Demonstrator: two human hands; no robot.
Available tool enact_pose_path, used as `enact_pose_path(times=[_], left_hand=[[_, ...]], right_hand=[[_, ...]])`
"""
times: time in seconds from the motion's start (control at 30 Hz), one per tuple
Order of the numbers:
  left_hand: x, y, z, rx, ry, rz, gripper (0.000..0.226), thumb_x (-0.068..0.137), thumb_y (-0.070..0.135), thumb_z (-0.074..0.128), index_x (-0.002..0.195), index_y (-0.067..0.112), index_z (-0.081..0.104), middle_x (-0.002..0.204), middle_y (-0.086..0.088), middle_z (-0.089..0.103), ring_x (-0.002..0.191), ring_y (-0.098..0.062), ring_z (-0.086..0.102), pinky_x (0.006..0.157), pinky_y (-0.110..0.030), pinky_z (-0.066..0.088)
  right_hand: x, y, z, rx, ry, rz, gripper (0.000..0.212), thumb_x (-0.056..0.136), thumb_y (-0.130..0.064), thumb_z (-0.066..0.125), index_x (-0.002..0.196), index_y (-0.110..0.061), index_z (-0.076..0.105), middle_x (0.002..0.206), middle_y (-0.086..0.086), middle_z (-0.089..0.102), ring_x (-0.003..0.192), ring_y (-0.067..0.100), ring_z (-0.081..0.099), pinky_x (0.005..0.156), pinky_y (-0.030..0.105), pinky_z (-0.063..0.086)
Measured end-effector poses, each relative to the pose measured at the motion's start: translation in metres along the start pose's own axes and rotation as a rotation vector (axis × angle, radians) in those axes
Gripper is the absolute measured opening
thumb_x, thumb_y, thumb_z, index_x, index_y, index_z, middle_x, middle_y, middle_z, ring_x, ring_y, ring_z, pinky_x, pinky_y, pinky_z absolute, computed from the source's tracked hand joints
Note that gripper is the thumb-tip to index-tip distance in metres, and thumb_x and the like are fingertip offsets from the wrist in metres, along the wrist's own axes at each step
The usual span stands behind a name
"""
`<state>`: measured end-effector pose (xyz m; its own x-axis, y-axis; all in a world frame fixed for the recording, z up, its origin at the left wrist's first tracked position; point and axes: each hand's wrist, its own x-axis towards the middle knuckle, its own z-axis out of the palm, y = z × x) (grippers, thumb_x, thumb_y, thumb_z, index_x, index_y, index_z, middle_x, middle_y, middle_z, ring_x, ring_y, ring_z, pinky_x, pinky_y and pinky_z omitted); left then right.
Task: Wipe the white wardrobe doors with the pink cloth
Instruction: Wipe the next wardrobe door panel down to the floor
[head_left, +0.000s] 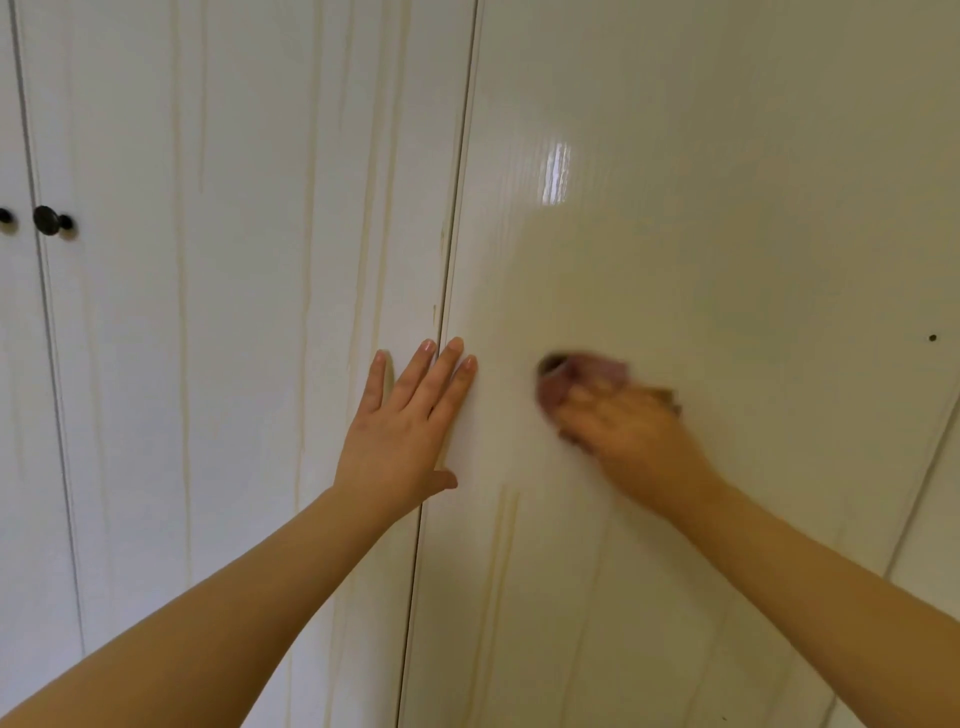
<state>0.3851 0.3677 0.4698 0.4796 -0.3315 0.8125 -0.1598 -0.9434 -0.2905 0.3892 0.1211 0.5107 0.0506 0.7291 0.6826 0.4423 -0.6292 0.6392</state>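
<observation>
While the left grip (402, 431) lies flat, fingers straight, across the seam between two white wardrobe doors (260, 312), the blurred right grip (628, 431) presses the pink cloth (558, 389) on the right door (727, 208). Whether its fingers curl round the cloth cannot be told. Black knobs (52, 221) sit far left.

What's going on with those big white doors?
A person is cleaning the wardrobe. Their right hand has the pink cloth against the right-hand door. The hand is blurred, as if mid-swipe, so how its fingers lie is unclear. Their left hand lies flat with its fingers spread, across the seam between that door and the left-hand door. Two dark knobs sit far off to the left, untouched.
</observation>
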Motion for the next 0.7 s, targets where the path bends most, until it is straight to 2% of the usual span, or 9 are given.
enact_pose_path(times=[0.1,0.13,0.27,0.3,0.43,0.47,0.53,0.6,0.7], left_hand=[[-0.001,0.002,0.002,-0.002,-0.02,-0.015,0.141,0.03,0.052,0.091,0.146,0.008,0.024,0.154,-0.01,0.022,0.138,-0.029,0.022,0.111,-0.052,0.008],[-0.001,0.003,0.001,0.0,-0.026,-0.02,0.142,0.03,0.052,0.091,0.146,0.008,0.024,0.153,-0.01,0.023,0.138,-0.029,0.022,0.111,-0.051,0.007],[0.0,0.0,-0.004,0.027,-0.046,-0.005,0.141,0.029,0.052,0.092,0.145,0.009,0.024,0.151,-0.01,0.026,0.137,-0.028,0.024,0.112,-0.049,0.002],[0.0,-0.001,-0.005,0.037,-0.047,-0.005,0.141,0.029,0.052,0.092,0.145,0.008,0.024,0.151,-0.011,0.029,0.137,-0.028,0.024,0.112,-0.049,0.002],[0.002,0.007,-0.01,0.043,-0.035,-0.007,0.138,0.034,0.05,0.092,0.145,0.007,0.022,0.153,-0.008,0.023,0.138,-0.029,0.022,0.113,-0.05,0.001],[0.005,0.012,-0.011,0.032,-0.018,0.001,0.136,0.035,0.048,0.092,0.145,0.007,0.023,0.153,-0.007,0.023,0.139,-0.028,0.023,0.113,-0.05,0.001],[0.011,0.016,-0.015,0.033,-0.003,0.033,0.133,0.036,0.044,0.092,0.144,0.006,0.025,0.153,-0.009,0.028,0.138,-0.03,0.029,0.112,-0.051,0.002],[0.016,0.016,-0.017,0.045,-0.003,0.073,0.133,0.034,0.043,0.093,0.143,0.006,0.027,0.151,-0.01,0.027,0.134,-0.033,0.038,0.111,-0.051,0.002],[0.016,0.015,-0.017,0.066,-0.015,0.086,0.136,0.03,0.042,0.094,0.143,0.005,0.027,0.15,-0.01,0.024,0.133,-0.034,0.041,0.111,-0.055,0.007]], right_hand=[[-0.003,0.017,0.0,-0.01,0.169,0.501,0.032,0.087,-0.009,0.043,0.11,0.002,0.062,0.114,0.024,0.063,0.117,0.034,0.045,0.098,0.043,0.036],[-0.011,0.004,0.007,-0.041,0.157,0.507,0.034,0.086,-0.009,0.041,0.115,-0.001,0.057,0.114,0.024,0.062,0.118,0.033,0.042,0.098,0.043,0.035],[-0.049,0.002,-0.001,-0.032,-0.118,-0.116,0.033,0.088,-0.001,0.04,0.119,-0.009,0.048,0.114,0.012,0.066,0.115,0.026,0.048,0.095,0.037,0.038],[-0.047,0.016,-0.012,-0.055,-0.109,-0.103,0.03,0.091,-0.003,0.039,0.118,-0.01,0.049,0.113,0.011,0.066,0.113,0.027,0.05,0.091,0.036,0.04],[-0.026,0.026,-0.016,-0.014,0.151,0.448,0.026,0.086,-0.011,0.047,0.107,-0.001,0.059,0.105,0.025,0.066,0.105,0.042,0.059,0.093,0.04,0.035],[-0.029,0.01,-0.007,-0.029,0.181,0.449,0.027,0.085,-0.01,0.045,0.106,0.0,0.058,0.103,0.024,0.066,0.106,0.04,0.057,0.098,0.037,0.031],[-0.044,-0.022,0.005,-0.03,0.036,0.155,0.029,0.089,-0.006,0.036,0.114,-0.004,0.05,0.107,0.016,0.067,0.111,0.031,0.054,0.103,0.033,0.029],[-0.061,-0.013,-0.005,-0.031,-0.109,-0.073,0.035,0.086,-0.001,0.037,0.118,-0.009,0.048,0.113,0.008,0.067,0.111,0.024,0.058,0.097,0.033,0.04],[-0.058,0.021,-0.022,-0.037,0.024,0.193,0.024,0.091,-0.008,0.042,0.112,-0.01,0.055,0.109,0.013,0.068,0.107,0.028,0.06,0.088,0.037,0.043]])
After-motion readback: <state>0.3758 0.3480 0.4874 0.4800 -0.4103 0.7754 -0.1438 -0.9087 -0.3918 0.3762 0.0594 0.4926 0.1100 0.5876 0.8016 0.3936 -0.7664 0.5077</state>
